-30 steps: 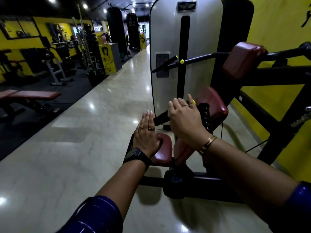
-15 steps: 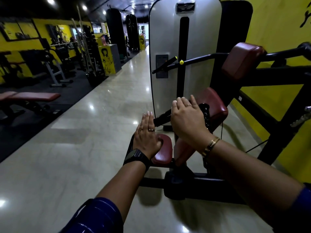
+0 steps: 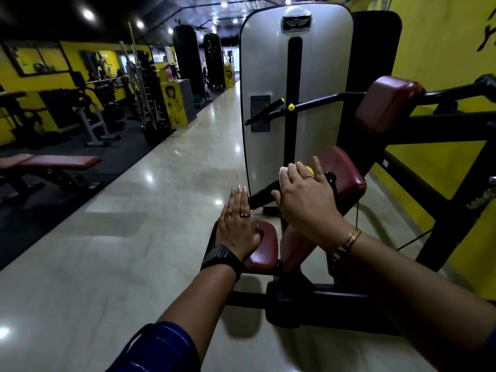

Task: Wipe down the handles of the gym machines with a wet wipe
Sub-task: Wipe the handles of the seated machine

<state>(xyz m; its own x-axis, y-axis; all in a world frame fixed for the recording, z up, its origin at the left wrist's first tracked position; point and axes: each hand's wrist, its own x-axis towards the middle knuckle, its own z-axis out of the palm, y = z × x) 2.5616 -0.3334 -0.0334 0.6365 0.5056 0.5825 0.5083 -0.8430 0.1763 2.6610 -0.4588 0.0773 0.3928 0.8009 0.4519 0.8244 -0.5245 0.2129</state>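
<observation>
Bare forearms, blue sleeves, rings, a bracelet and a dark wrist band.
The left sleeve (image 3: 158, 347) is deep blue with faint pale streaks and a dark edge, leaving the forearm bare; only a dark blue sliver of the right sleeve (image 3: 492, 342) shows at the frame's lower right edge. A wide dark band (image 3: 221, 257) with a greyish rectangular face wraps the left wrist. The left hand (image 3: 236, 226) wears two rings (image 3: 245, 214), one gold and one darker, and has long, pale nails. The right hand (image 3: 303, 202) wears one thin ring (image 3: 308, 177). A gold bracelet (image 3: 347, 241) with dark segments circles the right wrist.
</observation>
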